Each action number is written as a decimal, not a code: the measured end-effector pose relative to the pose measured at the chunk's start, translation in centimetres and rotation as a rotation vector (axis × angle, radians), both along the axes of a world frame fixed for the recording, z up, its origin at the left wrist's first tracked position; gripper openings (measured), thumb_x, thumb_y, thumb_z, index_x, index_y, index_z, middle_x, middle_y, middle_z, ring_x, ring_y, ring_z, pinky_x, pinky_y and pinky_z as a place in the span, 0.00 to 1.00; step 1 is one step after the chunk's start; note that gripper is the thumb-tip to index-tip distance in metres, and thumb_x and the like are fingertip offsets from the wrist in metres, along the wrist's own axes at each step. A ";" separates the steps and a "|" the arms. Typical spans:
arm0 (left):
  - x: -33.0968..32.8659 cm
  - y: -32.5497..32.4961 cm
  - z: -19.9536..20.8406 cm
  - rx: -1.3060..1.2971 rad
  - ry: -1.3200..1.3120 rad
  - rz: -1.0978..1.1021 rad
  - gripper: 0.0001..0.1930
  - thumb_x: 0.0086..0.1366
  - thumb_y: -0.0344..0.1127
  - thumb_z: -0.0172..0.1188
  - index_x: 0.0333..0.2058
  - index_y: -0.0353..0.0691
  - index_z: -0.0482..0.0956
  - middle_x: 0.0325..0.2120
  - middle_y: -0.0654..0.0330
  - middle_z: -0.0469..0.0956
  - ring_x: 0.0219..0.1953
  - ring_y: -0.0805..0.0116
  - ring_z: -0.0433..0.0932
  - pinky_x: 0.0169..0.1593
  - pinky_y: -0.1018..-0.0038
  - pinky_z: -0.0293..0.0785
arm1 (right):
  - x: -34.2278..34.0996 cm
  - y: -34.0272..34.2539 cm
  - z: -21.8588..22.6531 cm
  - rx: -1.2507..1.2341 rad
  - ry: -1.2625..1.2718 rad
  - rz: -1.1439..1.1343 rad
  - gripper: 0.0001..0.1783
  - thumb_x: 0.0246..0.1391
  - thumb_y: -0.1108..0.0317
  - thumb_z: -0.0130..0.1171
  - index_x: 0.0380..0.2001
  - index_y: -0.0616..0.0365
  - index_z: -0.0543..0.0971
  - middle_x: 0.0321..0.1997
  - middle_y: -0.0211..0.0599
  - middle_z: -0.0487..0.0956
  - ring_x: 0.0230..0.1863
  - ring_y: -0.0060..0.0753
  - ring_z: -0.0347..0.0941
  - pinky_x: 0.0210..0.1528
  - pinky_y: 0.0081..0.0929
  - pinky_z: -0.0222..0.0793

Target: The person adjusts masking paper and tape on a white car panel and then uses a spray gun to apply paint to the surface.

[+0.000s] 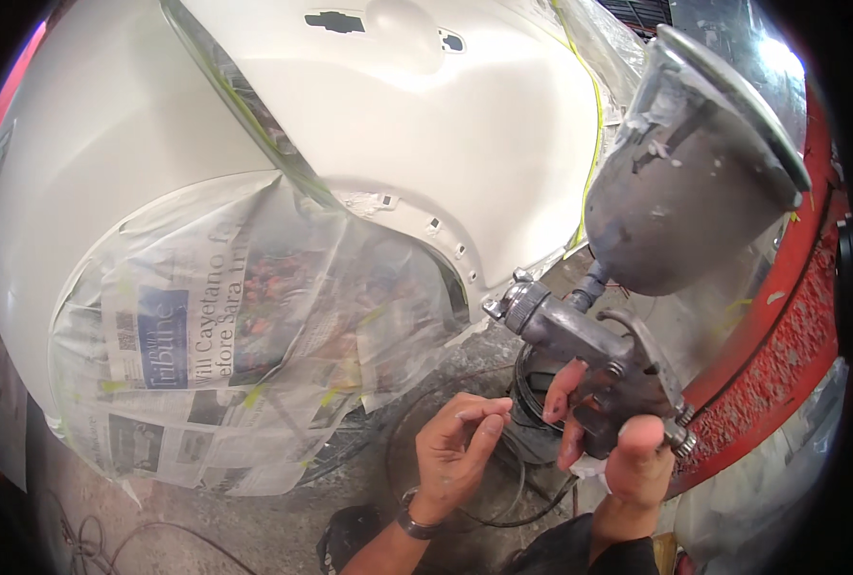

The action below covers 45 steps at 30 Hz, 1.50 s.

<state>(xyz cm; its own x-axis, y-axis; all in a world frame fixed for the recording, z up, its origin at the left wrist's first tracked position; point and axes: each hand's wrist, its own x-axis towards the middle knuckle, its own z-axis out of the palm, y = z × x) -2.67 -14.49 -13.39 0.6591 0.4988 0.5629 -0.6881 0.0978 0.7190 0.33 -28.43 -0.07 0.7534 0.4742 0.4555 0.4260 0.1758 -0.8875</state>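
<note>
Right hand closed around the handle of a gravity-feed spray gun, two fingers on the near-left side, thumb pressed up along the back next to the adjuster knobs. Left hand sits just left of it, raised and apart from the gun, fingers curled in, thumb tip close to the index fingertip; can't tell if they touch or pinch anything. Dark wristband on the left wrist. Gun is right of centre, air cap aimed up-left toward the bodywork, not touching it as far as I can see. Grey metal paint cup stands off the gun body, tilted right, light residue on its side. Scrap of white material at the handle base, right by the palm. Ahead: white car-body panel with dark cutouts, yellow-green masking tape down its right edge. Second white panel to the left, curved wheel-arch edge, gap between the two. Newspaper masking under clear film covers the arch area. Red panel at far right, rough flaky surface. Black hose below the hands; thin cable looped on the concrete floor, lower left.
</note>
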 end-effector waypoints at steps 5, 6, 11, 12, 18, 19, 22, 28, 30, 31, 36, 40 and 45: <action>-0.1 0.1 0.0 -0.006 0.008 0.010 0.09 0.68 0.19 0.57 0.44 0.30 0.83 0.42 0.56 0.81 0.41 0.72 0.79 0.47 0.76 0.74 | 1.2 -0.6 -0.3 -0.115 -0.077 -0.106 0.58 0.46 0.13 0.48 0.43 0.68 0.77 0.33 0.38 0.78 0.18 0.21 0.71 0.21 0.18 0.66; 0.0 0.1 0.0 -0.004 -0.002 0.012 0.09 0.68 0.20 0.57 0.44 0.31 0.83 0.41 0.56 0.81 0.41 0.71 0.79 0.46 0.76 0.74 | 1.2 -0.7 -0.3 -0.141 -0.084 -0.138 0.57 0.47 0.13 0.47 0.42 0.67 0.77 0.33 0.37 0.78 0.18 0.21 0.71 0.21 0.18 0.66; -0.2 0.1 0.1 -0.025 0.004 0.010 0.09 0.68 0.20 0.58 0.44 0.30 0.83 0.41 0.56 0.81 0.41 0.71 0.79 0.47 0.75 0.74 | 1.1 -0.2 -0.6 -0.101 -0.084 -0.105 0.56 0.48 0.13 0.46 0.39 0.67 0.77 0.35 0.39 0.78 0.19 0.20 0.72 0.22 0.18 0.65; -0.2 0.2 0.1 -0.023 0.002 0.013 0.09 0.68 0.20 0.58 0.44 0.30 0.83 0.41 0.55 0.81 0.41 0.71 0.79 0.47 0.75 0.73 | 1.1 -0.1 -0.4 -0.119 -0.093 -0.077 0.56 0.48 0.13 0.46 0.38 0.67 0.77 0.36 0.39 0.78 0.19 0.21 0.72 0.22 0.18 0.65; 0.0 0.3 0.1 0.030 -0.021 0.013 0.08 0.69 0.19 0.58 0.44 0.29 0.83 0.41 0.55 0.81 0.42 0.72 0.79 0.48 0.76 0.75 | 1.6 -0.8 -0.9 -0.049 -0.041 0.054 0.56 0.45 0.21 0.62 0.50 0.70 0.76 0.38 0.34 0.80 0.23 0.15 0.72 0.25 0.15 0.67; 0.0 0.4 0.1 0.028 -0.020 0.017 0.08 0.69 0.19 0.58 0.45 0.29 0.83 0.41 0.55 0.81 0.42 0.72 0.79 0.48 0.76 0.75 | 1.8 -0.8 -1.1 -0.059 -0.059 0.043 0.55 0.45 0.21 0.62 0.49 0.70 0.76 0.37 0.34 0.80 0.23 0.14 0.71 0.25 0.15 0.66; -0.3 0.6 0.1 0.021 -0.007 0.022 0.08 0.69 0.19 0.58 0.45 0.29 0.83 0.41 0.55 0.81 0.42 0.71 0.79 0.48 0.76 0.75 | 2.1 -0.7 -1.0 -0.067 -0.071 0.003 0.52 0.47 0.22 0.61 0.47 0.69 0.77 0.36 0.32 0.79 0.22 0.14 0.71 0.25 0.15 0.66; -0.1 0.5 0.0 0.008 -0.013 0.034 0.08 0.68 0.21 0.59 0.43 0.31 0.83 0.41 0.56 0.82 0.41 0.71 0.79 0.47 0.75 0.74 | 2.2 -1.4 -1.6 -0.082 -0.023 -0.045 0.52 0.49 0.22 0.61 0.48 0.69 0.77 0.36 0.33 0.79 0.22 0.15 0.71 0.25 0.15 0.67; -0.1 0.4 0.0 0.006 -0.006 0.022 0.08 0.68 0.19 0.59 0.44 0.30 0.83 0.41 0.55 0.82 0.42 0.71 0.79 0.48 0.75 0.75 | 2.3 -1.4 -1.6 -0.077 -0.017 -0.033 0.52 0.49 0.22 0.61 0.48 0.70 0.76 0.36 0.33 0.79 0.22 0.15 0.71 0.25 0.15 0.68; -0.2 0.5 0.0 0.006 -0.002 0.016 0.09 0.68 0.18 0.58 0.45 0.29 0.83 0.41 0.55 0.82 0.42 0.71 0.79 0.49 0.75 0.76 | 2.3 -1.4 -1.6 -0.073 -0.014 -0.028 0.52 0.48 0.22 0.61 0.48 0.70 0.76 0.36 0.33 0.79 0.23 0.15 0.72 0.25 0.16 0.68; 0.0 0.4 0.1 0.027 -0.020 0.021 0.09 0.68 0.18 0.58 0.45 0.29 0.83 0.41 0.55 0.81 0.42 0.71 0.79 0.48 0.76 0.76 | 1.8 -1.8 -1.5 -0.054 -0.062 0.013 0.57 0.46 0.20 0.60 0.51 0.73 0.75 0.37 0.36 0.80 0.23 0.17 0.73 0.25 0.16 0.69; 0.0 0.5 0.1 0.024 -0.014 0.017 0.09 0.69 0.18 0.58 0.45 0.29 0.83 0.41 0.55 0.81 0.42 0.71 0.79 0.48 0.76 0.75 | 1.7 -1.7 -1.8 -0.020 -0.072 0.055 0.60 0.45 0.19 0.60 0.53 0.74 0.74 0.38 0.38 0.81 0.22 0.18 0.74 0.24 0.16 0.69; 0.0 0.4 0.1 0.016 0.002 0.018 0.09 0.68 0.19 0.58 0.44 0.30 0.83 0.41 0.56 0.81 0.41 0.71 0.79 0.47 0.75 0.74 | 2.2 -2.0 -2.1 -0.047 -0.058 0.047 0.59 0.47 0.20 0.60 0.54 0.74 0.74 0.39 0.40 0.81 0.23 0.18 0.74 0.24 0.16 0.68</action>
<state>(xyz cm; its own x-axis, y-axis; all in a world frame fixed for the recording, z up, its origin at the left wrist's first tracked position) -2.65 -14.13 -13.32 0.6512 0.5017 0.5694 -0.6880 0.0737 0.7220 2.56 -30.47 -2.21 0.7028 0.5300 0.4745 0.4696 0.1554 -0.8691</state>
